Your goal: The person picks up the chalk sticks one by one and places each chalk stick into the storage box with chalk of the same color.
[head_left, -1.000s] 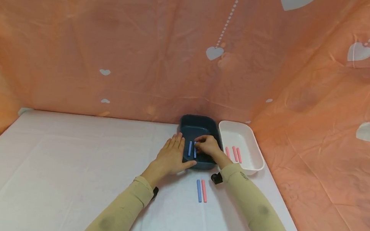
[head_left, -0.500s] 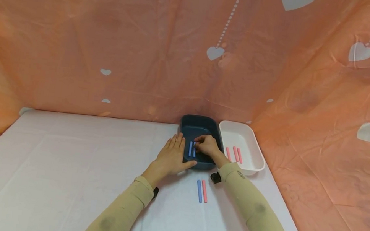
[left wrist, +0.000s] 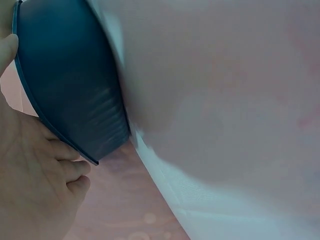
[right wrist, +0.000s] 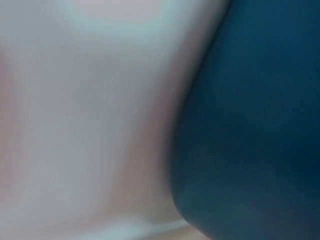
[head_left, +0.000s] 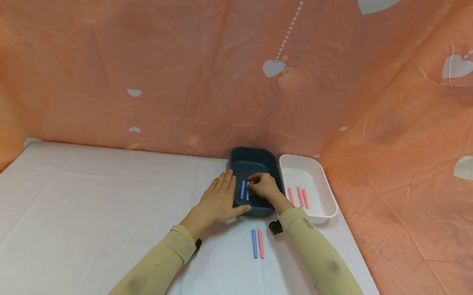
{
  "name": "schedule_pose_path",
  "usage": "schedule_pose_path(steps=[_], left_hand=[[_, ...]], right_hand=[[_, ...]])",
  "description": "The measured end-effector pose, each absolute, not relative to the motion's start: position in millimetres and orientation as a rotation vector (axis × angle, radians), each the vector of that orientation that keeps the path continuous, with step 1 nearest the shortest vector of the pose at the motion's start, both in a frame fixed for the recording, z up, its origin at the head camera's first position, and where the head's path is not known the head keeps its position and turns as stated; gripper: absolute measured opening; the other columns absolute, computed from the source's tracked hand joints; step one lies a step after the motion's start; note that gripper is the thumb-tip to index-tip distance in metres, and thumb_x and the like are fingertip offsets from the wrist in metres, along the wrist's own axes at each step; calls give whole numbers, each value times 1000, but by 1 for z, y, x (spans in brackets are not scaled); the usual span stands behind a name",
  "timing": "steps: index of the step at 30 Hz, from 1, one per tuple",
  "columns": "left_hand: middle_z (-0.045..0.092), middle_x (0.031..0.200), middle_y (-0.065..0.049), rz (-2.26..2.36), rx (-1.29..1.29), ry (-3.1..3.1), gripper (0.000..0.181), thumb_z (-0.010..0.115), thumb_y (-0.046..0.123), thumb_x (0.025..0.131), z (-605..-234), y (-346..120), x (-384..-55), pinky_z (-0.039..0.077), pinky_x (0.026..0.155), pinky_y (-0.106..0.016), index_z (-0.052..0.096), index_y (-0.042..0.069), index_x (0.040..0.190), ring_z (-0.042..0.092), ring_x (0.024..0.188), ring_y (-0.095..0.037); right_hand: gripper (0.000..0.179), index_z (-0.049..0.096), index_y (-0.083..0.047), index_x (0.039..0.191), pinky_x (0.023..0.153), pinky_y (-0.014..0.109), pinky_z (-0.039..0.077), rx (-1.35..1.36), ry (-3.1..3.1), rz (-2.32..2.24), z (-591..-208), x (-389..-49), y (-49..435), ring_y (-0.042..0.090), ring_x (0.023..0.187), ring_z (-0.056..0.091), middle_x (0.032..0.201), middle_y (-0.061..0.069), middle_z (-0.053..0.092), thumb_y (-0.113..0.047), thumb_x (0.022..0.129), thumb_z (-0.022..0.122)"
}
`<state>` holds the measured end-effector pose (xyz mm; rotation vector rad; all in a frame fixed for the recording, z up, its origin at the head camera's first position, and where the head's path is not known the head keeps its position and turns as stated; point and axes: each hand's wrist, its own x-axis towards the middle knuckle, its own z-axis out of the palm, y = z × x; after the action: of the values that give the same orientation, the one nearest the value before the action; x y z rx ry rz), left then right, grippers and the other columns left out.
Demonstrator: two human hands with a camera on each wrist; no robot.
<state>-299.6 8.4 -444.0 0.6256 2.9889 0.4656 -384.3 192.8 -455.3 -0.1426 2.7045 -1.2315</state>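
Inside the dark blue tray point(head_left: 257, 157), two blue chalk sticks lie side by side. My right hand point(head_left: 266, 186) reaches in and pinches the right blue chalk stick point(head_left: 247, 195) close beside the left blue chalk stick point(head_left: 242, 190); its fingertips are partly hidden. My left hand point(head_left: 217, 202) rests along the tray's left rim with fingers extended. In the left wrist view, the left thumb point(left wrist: 7, 50) and fingers touch the rim of the tray point(left wrist: 70, 80). The right wrist view shows only the blurred tray wall point(right wrist: 250, 125) and cloth, no hand.
A white tray point(head_left: 325, 178) stands right against the dark one, with several pink chalk sticks point(head_left: 300, 196) in it. On the white tablecloth point(head_left: 99, 219) in front lie a blue chalk stick point(head_left: 254, 243) and a pink chalk stick point(head_left: 261, 244). An orange curtain point(head_left: 210, 75) rises behind.
My right hand has shifted the right blue chalk stick slightly left, narrowing the gap to the other one. The left hand has stayed on the rim.
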Motion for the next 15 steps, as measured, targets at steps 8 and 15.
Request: schedule_pose_path(steps=[8,15], left_hand=[[9,172,-24,474,622,2988,106,52,70,98,-440,8,-298,15,128,-48,19,-8,162,12,159,-39],[9,172,-24,468,629,2986,106,50,71,99,-443,7,-299,14,128,-48,19,-9,162,12,159,-39]], right_hand=[[39,66,7,129,77,30,59,-191,2720,-1145,-447,-374,196,20,82,73,115,20,72,-8,93,73],[42,65,5,133,91,38,57,-264,2758,-1096,-439,-361,201,25,96,74,123,20,72,-10,94,73]])
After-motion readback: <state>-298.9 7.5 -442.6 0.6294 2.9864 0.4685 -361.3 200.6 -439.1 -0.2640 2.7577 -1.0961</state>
